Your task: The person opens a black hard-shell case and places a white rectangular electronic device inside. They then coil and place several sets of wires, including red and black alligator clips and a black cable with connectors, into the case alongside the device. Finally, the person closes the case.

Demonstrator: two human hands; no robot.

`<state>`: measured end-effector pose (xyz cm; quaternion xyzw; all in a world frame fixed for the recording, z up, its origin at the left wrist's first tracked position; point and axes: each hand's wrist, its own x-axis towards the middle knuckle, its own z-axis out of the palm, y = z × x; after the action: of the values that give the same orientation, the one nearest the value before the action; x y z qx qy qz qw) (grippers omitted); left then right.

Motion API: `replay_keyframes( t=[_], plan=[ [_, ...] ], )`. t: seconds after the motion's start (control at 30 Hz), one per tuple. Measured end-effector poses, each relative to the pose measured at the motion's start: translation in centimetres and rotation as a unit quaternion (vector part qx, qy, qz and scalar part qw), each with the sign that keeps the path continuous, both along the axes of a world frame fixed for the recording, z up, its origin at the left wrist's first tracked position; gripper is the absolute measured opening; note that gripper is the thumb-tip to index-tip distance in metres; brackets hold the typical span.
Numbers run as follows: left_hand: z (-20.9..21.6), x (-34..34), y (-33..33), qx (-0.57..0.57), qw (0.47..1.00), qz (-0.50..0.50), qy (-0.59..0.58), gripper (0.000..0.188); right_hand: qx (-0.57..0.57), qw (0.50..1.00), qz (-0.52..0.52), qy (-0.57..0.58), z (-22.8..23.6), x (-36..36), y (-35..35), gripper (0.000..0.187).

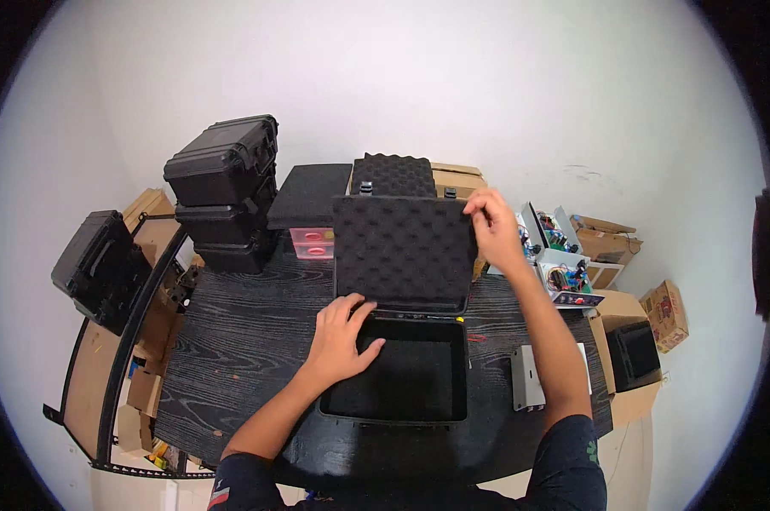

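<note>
A black hard case stands on the table in front of me with its lid raised. Egg-crate foam lines the lid, and dark flat lining covers the bottom of the base. My right hand pinches the lid's upper right corner, thumb and fingers closed on its edge. At the base's rear left corner, near the hinge, rests my left hand. Its fingers lie spread over the rim, with the thumb apart and reaching over the inside.
Black cases are stacked at the back left; another case sits on a rack. Behind the lid are foam sheets and a pink drawer box. Open electronics units, a grey box and cartons are at right.
</note>
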<state>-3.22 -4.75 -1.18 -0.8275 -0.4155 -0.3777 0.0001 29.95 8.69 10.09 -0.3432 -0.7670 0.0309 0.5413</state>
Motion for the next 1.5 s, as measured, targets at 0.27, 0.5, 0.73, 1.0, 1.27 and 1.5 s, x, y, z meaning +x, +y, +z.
replay_keyframes(
  t=[0.27,0.5,0.73,1.0,1.27,1.5],
  plan=[
    [-2.6,0.2,0.9,-0.084,0.980,0.025,0.176,0.080,0.121,0.959,-0.194,-0.170,-6.0,-2.9,-1.4,0.027],
    [-2.5,0.3,0.9,-0.104,0.970,0.028,0.216,0.084,0.039,0.928,-0.260,-0.264,-9.0,-5.4,-3.7,0.059],
    [-2.6,0.4,0.8,-0.101,0.969,0.029,0.223,0.085,-0.011,0.920,-0.261,-0.292,-9.4,-4.6,-3.2,0.068],
    [-2.2,0.7,0.8,-0.112,0.965,0.043,0.234,0.086,-0.028,0.923,-0.158,-0.351,-9.4,-6.2,-5.4,0.074],
    [-2.1,0.6,0.7,-0.122,0.966,0.043,0.224,0.087,-0.064,0.910,-0.116,-0.392,-9.2,-2.1,-8.9,0.065],
    [-1.5,1.1,0.6,-0.108,0.972,0.036,0.206,0.086,-0.082,0.923,-0.223,-0.302,-8.9,9.8,-14.0,0.055]
  ],
)
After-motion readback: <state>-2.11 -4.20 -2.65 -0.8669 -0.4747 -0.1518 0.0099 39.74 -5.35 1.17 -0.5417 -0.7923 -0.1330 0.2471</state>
